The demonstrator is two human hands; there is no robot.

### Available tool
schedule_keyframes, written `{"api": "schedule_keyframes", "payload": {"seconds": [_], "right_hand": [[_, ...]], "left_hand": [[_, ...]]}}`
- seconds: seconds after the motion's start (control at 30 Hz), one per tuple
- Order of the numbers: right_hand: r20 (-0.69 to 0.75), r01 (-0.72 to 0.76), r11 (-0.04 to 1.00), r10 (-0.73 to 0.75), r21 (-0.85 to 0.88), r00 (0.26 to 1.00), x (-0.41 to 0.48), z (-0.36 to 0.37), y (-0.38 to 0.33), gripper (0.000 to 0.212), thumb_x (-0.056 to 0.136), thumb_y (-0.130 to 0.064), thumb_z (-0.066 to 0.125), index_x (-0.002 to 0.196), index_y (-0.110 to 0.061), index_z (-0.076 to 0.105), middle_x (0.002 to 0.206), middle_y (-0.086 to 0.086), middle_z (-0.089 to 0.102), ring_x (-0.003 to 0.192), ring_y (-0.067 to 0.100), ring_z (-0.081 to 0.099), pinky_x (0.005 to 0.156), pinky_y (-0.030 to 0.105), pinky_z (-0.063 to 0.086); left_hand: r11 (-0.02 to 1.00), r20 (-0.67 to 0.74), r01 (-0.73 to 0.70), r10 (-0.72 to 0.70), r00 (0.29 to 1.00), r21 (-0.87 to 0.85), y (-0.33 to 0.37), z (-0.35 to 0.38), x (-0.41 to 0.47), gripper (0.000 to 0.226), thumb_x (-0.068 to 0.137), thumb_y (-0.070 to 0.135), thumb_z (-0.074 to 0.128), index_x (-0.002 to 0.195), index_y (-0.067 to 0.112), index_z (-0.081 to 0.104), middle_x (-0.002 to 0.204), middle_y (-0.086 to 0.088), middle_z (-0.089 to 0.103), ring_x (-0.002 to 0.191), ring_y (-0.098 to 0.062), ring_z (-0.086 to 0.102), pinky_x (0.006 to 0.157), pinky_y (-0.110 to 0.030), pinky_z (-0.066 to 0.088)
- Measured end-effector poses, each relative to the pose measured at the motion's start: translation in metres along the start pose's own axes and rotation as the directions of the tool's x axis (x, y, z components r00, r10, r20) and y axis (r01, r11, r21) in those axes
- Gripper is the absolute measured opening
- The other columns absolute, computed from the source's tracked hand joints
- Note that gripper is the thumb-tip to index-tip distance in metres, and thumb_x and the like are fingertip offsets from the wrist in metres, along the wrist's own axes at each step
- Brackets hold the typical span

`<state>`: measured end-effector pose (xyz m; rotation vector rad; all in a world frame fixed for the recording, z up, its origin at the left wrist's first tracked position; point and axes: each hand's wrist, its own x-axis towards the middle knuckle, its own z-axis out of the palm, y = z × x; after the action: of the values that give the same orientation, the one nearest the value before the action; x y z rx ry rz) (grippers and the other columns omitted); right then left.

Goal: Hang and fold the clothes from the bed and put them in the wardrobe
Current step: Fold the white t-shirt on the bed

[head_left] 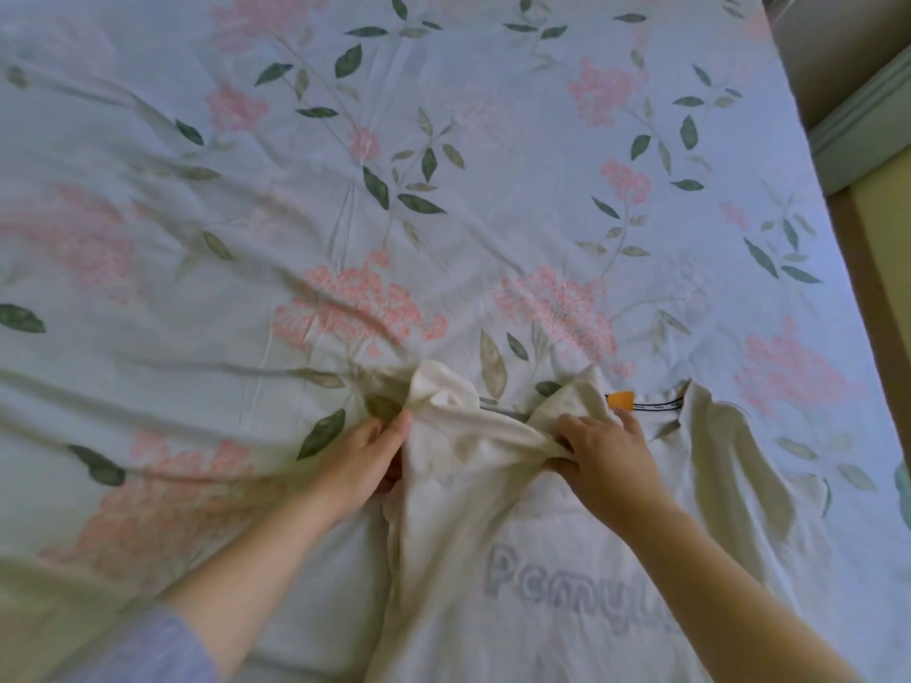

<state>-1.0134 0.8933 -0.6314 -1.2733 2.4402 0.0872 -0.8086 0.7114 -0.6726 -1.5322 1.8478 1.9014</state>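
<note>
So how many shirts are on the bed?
1. The cream T-shirt lies on the near part of the floral bed, its bunched shoulder gripped by the left hand and right hand. Others may be out of view.

You've got soft, even daylight; faint shadows crease the cream cotton T-shirt (443, 534); left edge looks smeared.

matt cloth t-shirt (493, 510), creased cloth bedsheet (345, 140)
</note>
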Motion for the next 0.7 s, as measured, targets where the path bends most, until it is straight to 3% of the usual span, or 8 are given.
{"api": "schedule_keyframes", "payload": {"seconds": [0.1,0.27,0.37,0.43,0.5,0.57,0.63,0.7], "right_hand": [[0.169,-0.159,0.987,0.162,-0.029,0.972,-0.018,0.006,0.012,0.017,0.089,-0.033,0.059,0.103,-0.027,0.051,0.102,-0.011,0.062,0.108,0.016,0.057,0.114,0.045,0.023],[0.072,-0.223,0.973,0.218,0.067,0.973,-0.021,-0.002,-0.006,0.045,0.076,-0.047,0.066,0.111,-0.026,0.047,0.105,-0.008,0.052,0.106,0.019,0.053,0.101,0.041,0.037],[-0.048,-0.144,0.968,0.157,0.206,0.986,-0.024,-0.005,-0.023,0.052,0.073,-0.046,0.070,0.116,-0.024,0.051,0.110,-0.007,0.050,0.109,0.019,0.048,0.093,0.034,0.038],[0.007,-0.123,0.949,0.126,0.290,0.992,-0.024,-0.005,-0.030,0.053,0.074,-0.046,0.070,0.119,-0.025,0.053,0.114,-0.010,0.052,0.109,0.015,0.048,0.095,0.034,0.039],[0.099,-0.174,0.903,0.146,0.392,0.984,-0.019,-0.007,-0.037,0.036,0.077,-0.040,0.068,0.107,-0.022,0.058,0.100,-0.010,0.060,0.096,0.015,0.054,0.086,0.031,0.043],[0.101,-0.204,0.880,0.178,0.428,0.979,-0.011,-0.008,-0.041,0.016,0.085,-0.029,0.064,0.080,-0.015,0.058,0.074,-0.002,0.059,0.074,0.019,0.055,0.069,0.029,0.038],[0.044,-0.173,0.870,0.172,0.461,0.984,-0.005,-0.012,-0.046,0.033,0.090,-0.023,0.063,0.062,-0.016,0.047,0.060,-0.001,0.050,0.061,0.019,0.047,0.064,0.029,0.033],[-0.085,-0.066,0.900,0.114,0.431,0.990,0.003,-0.022,-0.054,0.034,0.093,-0.022,0.062,0.064,-0.016,0.047,0.064,0.000,0.050,0.064,0.020,0.047,0.070,0.030,0.033]], "left_hand": [[0.997,-0.015,-0.041,0.042,0.999,0.059,-0.004,0.004,0.004,0.039,0.090,0.059,0.052,0.093,0.023,0.064,0.088,0.003,0.071,0.087,-0.018,0.068,0.083,-0.041,0.055],[0.974,0.026,-0.089,0.086,0.996,0.209,-0.005,0.016,0.007,0.055,0.082,0.061,0.061,0.120,0.021,0.056,0.110,0.010,0.062,0.097,-0.008,0.059,0.081,-0.028,0.047],[0.932,0.045,-0.073,0.061,0.997,0.355,-0.005,0.025,0.007,0.072,0.069,0.073,0.064,0.117,0.019,0.055,0.114,0.007,0.059,0.101,-0.014,0.059,0.085,-0.033,0.050],[0.862,0.031,-0.055,0.045,0.999,0.504,-0.001,0.032,0.009,0.076,0.065,0.077,0.064,0.108,0.015,0.059,0.110,0.000,0.058,0.097,-0.020,0.059,0.083,-0.034,0.051],[0.838,0.036,-0.048,0.034,0.999,0.544,0.003,0.034,0.010,0.073,0.063,0.076,0.067,0.100,0.013,0.064,0.104,-0.002,0.061,0.091,-0.020,0.060,0.079,-0.034,0.052],[0.904,0.047,-0.030,0.011,0.999,0.427,0.003,0.028,0.010,0.067,0.062,0.068,0.075,0.099,0.014,0.066,0.100,0.000,0.066,0.089,-0.019,0.063,0.080,-0.032,0.054],[0.990,0.083,0.031,-0.043,0.996,0.135,0.002,0.014,0.000,0.063,0.058,0.057,0.085,0.101,0.014,0.068,0.098,-0.003,0.072,0.089,-0.021,0.068,0.082,-0.033,0.054],[0.982,0.129,0.055,-0.032,0.991,-0.182,0.001,-0.003,-0.018,0.066,0.047,0.049,0.093,0.098,0.014,0.072,0.096,-0.009,0.075,0.089,-0.026,0.072,0.082,-0.037,0.055]]}}
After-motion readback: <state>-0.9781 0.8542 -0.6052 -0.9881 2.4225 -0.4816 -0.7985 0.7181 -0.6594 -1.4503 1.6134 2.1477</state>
